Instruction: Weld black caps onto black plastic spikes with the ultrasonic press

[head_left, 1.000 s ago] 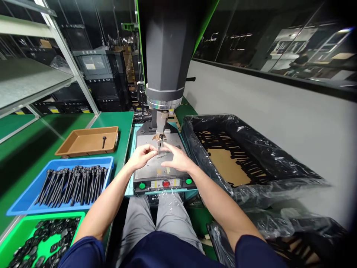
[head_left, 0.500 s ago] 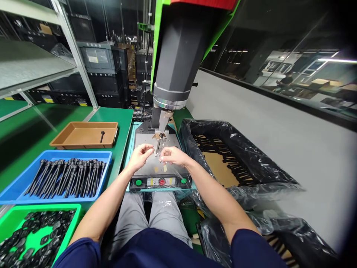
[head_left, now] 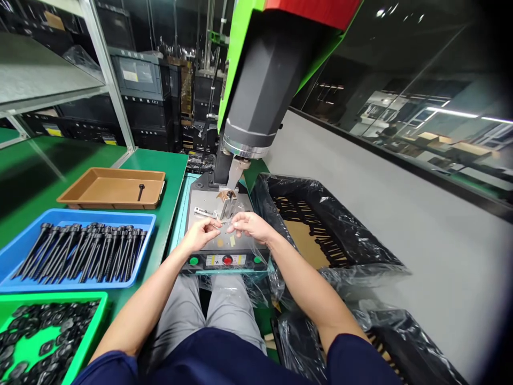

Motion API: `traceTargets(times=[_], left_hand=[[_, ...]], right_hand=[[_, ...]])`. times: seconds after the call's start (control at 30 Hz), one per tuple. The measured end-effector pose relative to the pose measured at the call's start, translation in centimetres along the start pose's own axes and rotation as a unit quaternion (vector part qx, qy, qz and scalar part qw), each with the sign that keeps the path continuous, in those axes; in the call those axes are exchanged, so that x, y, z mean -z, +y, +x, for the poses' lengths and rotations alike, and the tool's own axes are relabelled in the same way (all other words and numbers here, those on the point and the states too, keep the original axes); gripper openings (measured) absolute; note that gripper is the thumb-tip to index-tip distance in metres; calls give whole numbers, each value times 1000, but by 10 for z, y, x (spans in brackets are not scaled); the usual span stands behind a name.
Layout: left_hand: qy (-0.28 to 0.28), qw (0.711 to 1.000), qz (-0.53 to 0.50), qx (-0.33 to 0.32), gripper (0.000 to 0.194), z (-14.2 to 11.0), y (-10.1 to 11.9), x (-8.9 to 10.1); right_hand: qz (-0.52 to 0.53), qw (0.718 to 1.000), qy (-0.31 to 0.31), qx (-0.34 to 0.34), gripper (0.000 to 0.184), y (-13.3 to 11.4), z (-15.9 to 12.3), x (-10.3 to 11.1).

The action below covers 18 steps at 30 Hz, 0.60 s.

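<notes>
Both hands are over the metal base plate (head_left: pixel 208 243) of a bench press, close to its small fixture (head_left: pixel 227 206). My left hand (head_left: pixel 200 235) is closed, thumb and forefinger pinched at the fixture's near left. Facing it from the right, my right hand (head_left: pixel 252 226) has curled fingers, thumb near the fingertips. Anything between the fingertips is too small to make out. A dark round-headed part (head_left: pixel 230 195) stands in the fixture below the press horn (head_left: pixel 235 174). Left of the fixture lies a silver metal piece (head_left: pixel 205 213).
On the left are a brown tray (head_left: pixel 108 204) with one black bolt-like part (head_left: pixel 140 192), a blue tray (head_left: pixel 150 220) of long black parts, and a green tray (head_left: pixel 102 315) of small black pieces. A plastic-lined bin (head_left: pixel 360 235) stands right. Green buttons (head_left: pixel 194 261) line the press front.
The view has shifted a little. My left hand's thumb and fingers have drawn closer together, and the silver piece beside the fixture now shows. My right hand stays near the fixture.
</notes>
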<state>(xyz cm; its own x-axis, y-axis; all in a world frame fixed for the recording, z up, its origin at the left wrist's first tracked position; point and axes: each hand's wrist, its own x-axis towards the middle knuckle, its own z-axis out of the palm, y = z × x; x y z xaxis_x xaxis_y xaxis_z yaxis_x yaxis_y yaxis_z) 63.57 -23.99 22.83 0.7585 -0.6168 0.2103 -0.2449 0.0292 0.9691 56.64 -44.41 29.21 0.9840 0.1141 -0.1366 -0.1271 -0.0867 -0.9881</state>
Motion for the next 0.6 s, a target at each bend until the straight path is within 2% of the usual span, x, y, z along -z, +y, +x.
traceTargets(times=[0.17, 0.3, 0.47, 0.6], left_hand=[[21, 1000, 0, 12, 23, -2, 0, 2], [52, 996, -66, 41, 23, -5, 5, 3], [84, 973, -181, 116, 25, -9, 8, -1], [111, 969, -174, 139, 21, -12, 6, 0]], right_hand=[[-14, 1000, 4, -2, 36, 6, 1, 1], [-33, 999, 3, -12, 46, 14, 2, 1], [-74, 997, 1, -28, 39, 20, 4, -1], [-67, 997, 11, -34, 40, 22, 6, -4]])
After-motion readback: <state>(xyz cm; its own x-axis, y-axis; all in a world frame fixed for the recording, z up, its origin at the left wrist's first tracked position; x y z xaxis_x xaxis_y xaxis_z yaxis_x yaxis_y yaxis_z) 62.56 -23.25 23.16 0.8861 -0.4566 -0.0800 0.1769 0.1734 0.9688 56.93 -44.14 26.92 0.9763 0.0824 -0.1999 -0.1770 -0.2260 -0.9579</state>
